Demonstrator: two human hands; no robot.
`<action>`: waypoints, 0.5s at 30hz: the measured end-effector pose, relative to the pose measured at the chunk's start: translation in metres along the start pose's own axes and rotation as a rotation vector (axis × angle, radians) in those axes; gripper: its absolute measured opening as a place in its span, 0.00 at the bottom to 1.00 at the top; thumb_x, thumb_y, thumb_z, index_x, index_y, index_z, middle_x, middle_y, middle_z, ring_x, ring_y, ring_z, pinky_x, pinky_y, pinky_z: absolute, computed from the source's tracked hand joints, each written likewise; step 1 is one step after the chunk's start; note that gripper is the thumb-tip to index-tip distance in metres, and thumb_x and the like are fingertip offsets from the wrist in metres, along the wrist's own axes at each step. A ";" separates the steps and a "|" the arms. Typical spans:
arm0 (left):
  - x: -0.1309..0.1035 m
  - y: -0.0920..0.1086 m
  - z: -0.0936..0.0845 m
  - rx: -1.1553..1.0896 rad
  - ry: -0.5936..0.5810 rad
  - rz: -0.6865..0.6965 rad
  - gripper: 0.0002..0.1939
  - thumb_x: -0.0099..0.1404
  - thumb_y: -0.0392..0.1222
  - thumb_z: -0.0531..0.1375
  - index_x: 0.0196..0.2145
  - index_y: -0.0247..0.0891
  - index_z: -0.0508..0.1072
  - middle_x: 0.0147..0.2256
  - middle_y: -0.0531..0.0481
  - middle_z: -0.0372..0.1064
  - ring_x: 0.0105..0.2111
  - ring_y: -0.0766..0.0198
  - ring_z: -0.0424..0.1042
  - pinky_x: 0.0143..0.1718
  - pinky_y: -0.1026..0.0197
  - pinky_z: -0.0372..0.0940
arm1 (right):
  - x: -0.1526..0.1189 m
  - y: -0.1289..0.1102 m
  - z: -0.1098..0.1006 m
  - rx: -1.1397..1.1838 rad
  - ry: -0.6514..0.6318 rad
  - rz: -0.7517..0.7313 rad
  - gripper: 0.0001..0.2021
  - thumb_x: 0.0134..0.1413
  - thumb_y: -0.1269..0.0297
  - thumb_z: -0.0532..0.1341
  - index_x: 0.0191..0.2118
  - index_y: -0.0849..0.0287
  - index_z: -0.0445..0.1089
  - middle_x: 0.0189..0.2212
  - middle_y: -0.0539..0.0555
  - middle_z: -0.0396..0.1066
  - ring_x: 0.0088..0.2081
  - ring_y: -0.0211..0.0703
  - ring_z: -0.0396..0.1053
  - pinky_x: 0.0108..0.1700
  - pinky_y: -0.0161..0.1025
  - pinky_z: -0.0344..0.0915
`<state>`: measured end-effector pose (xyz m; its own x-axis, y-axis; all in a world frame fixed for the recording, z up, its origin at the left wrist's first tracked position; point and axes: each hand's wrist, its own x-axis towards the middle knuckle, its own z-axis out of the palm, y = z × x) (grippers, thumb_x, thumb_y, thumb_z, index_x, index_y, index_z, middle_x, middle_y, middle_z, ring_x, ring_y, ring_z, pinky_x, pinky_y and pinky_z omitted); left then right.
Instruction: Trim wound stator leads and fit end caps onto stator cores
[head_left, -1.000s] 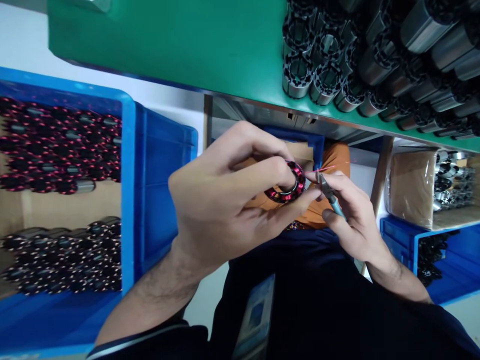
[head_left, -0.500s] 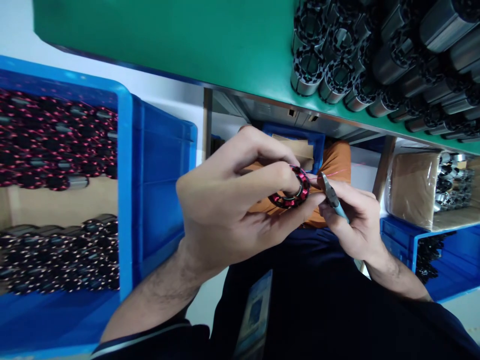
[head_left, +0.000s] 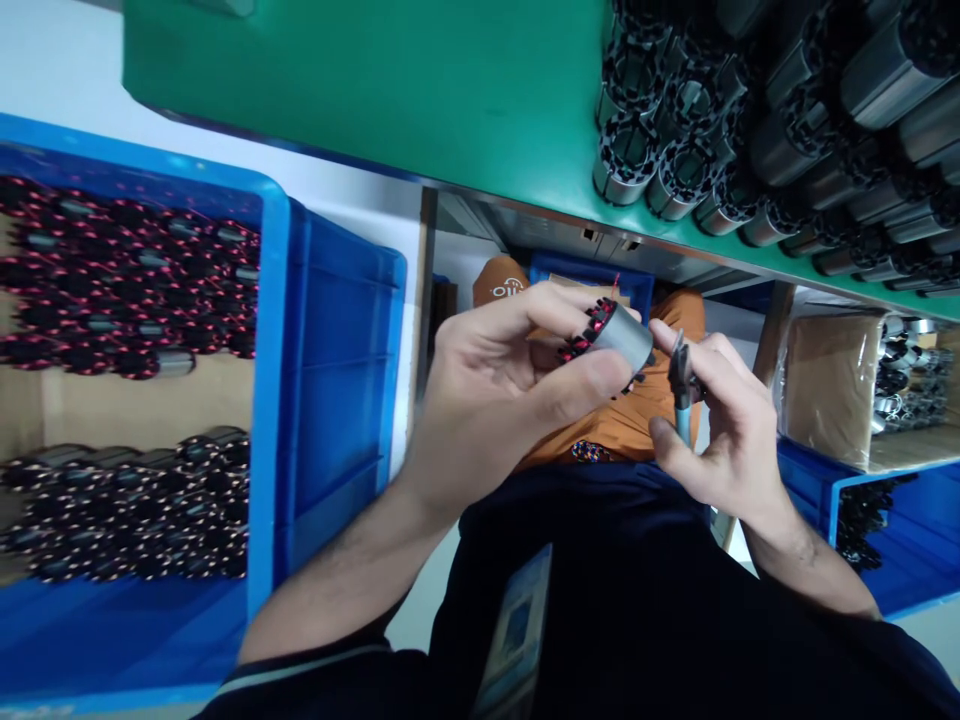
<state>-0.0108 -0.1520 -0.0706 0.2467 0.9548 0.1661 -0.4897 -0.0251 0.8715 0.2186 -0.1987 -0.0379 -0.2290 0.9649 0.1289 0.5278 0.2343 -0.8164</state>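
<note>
My left hand (head_left: 495, 390) grips a motor stator (head_left: 624, 338) between thumb and fingers. The stator is a grey metal cylinder, tilted, with black toothed ends and red windings facing left. A short red wire end (head_left: 616, 284) sticks up from it. In my right hand (head_left: 724, 420) is a pair of cutting pliers (head_left: 681, 385) with blue-grey handles, jaws pointing up. The right index fingertip is close to the stator's right end; whether they touch I cannot tell. Both things are above my lap.
A blue crate (head_left: 270, 400) at left holds rows of wound stators (head_left: 135, 270) around cardboard. Many bare stator cores (head_left: 626, 160) stand on the green bench (head_left: 375, 90) ahead. At right, a plastic-lined carton (head_left: 832, 385) rests on another blue crate (head_left: 900, 560).
My left hand has turned the stator, so its metal side now shows instead of its wound end. The pliers have moved slightly right, away from the stator, and point more upright.
</note>
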 end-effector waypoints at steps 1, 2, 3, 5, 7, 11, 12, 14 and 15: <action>0.000 -0.001 0.002 -0.042 0.006 -0.028 0.06 0.80 0.34 0.70 0.47 0.42 0.88 0.52 0.49 0.87 0.45 0.65 0.85 0.39 0.66 0.77 | 0.000 -0.001 0.002 -0.027 0.018 -0.015 0.36 0.63 0.70 0.70 0.75 0.45 0.79 0.39 0.52 0.69 0.40 0.48 0.66 0.40 0.46 0.73; 0.001 -0.001 0.005 -0.080 0.010 -0.048 0.06 0.80 0.34 0.70 0.47 0.42 0.89 0.51 0.50 0.87 0.41 0.67 0.83 0.39 0.66 0.77 | -0.001 -0.001 0.003 -0.054 0.040 -0.028 0.34 0.63 0.69 0.70 0.74 0.45 0.80 0.39 0.52 0.69 0.40 0.47 0.65 0.40 0.46 0.73; 0.001 -0.001 0.007 -0.113 0.015 -0.070 0.05 0.80 0.35 0.71 0.47 0.43 0.89 0.51 0.51 0.87 0.39 0.69 0.82 0.38 0.66 0.77 | -0.001 -0.002 0.005 -0.081 0.061 -0.040 0.34 0.63 0.69 0.71 0.73 0.44 0.81 0.39 0.52 0.69 0.40 0.47 0.66 0.39 0.46 0.74; 0.002 0.000 0.012 -0.159 0.025 -0.104 0.04 0.80 0.36 0.71 0.47 0.43 0.89 0.50 0.51 0.87 0.40 0.68 0.82 0.37 0.67 0.78 | -0.001 -0.003 0.006 -0.129 0.087 -0.064 0.34 0.64 0.68 0.72 0.74 0.43 0.81 0.39 0.52 0.70 0.40 0.47 0.67 0.40 0.46 0.75; 0.003 0.001 0.014 -0.176 0.032 -0.120 0.04 0.80 0.36 0.71 0.47 0.43 0.88 0.49 0.51 0.87 0.43 0.66 0.84 0.37 0.67 0.79 | -0.002 -0.003 0.007 -0.172 0.100 -0.087 0.35 0.64 0.69 0.72 0.75 0.42 0.80 0.40 0.53 0.71 0.40 0.48 0.69 0.40 0.46 0.76; 0.003 -0.001 0.015 -0.113 0.043 -0.074 0.03 0.78 0.35 0.73 0.46 0.42 0.88 0.48 0.50 0.86 0.50 0.66 0.85 0.53 0.67 0.81 | -0.002 -0.003 0.006 -0.224 0.142 -0.111 0.36 0.64 0.70 0.70 0.76 0.40 0.79 0.41 0.52 0.71 0.41 0.48 0.71 0.40 0.46 0.77; 0.003 -0.002 0.015 -0.098 0.039 -0.056 0.03 0.77 0.35 0.74 0.46 0.41 0.88 0.48 0.50 0.86 0.51 0.67 0.85 0.56 0.67 0.80 | -0.002 -0.003 0.006 -0.226 0.149 -0.115 0.36 0.64 0.71 0.69 0.76 0.40 0.79 0.41 0.52 0.71 0.41 0.47 0.71 0.40 0.46 0.77; 0.003 -0.004 0.016 -0.096 0.021 -0.039 0.04 0.77 0.34 0.73 0.47 0.41 0.88 0.49 0.50 0.86 0.51 0.67 0.85 0.56 0.67 0.80 | -0.003 -0.002 0.006 -0.221 0.151 -0.121 0.36 0.66 0.72 0.69 0.77 0.41 0.78 0.41 0.52 0.71 0.40 0.46 0.71 0.40 0.44 0.77; 0.003 -0.004 0.016 -0.104 0.014 -0.042 0.04 0.78 0.34 0.73 0.48 0.41 0.88 0.50 0.50 0.86 0.50 0.67 0.85 0.55 0.67 0.81 | -0.003 -0.002 0.005 -0.215 0.141 -0.121 0.36 0.68 0.72 0.70 0.78 0.41 0.77 0.40 0.51 0.70 0.40 0.45 0.71 0.40 0.44 0.76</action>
<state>0.0055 -0.1541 -0.0660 0.2575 0.9584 0.1232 -0.5634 0.0453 0.8250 0.2137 -0.2024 -0.0396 -0.1931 0.9317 0.3077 0.6683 0.3545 -0.6540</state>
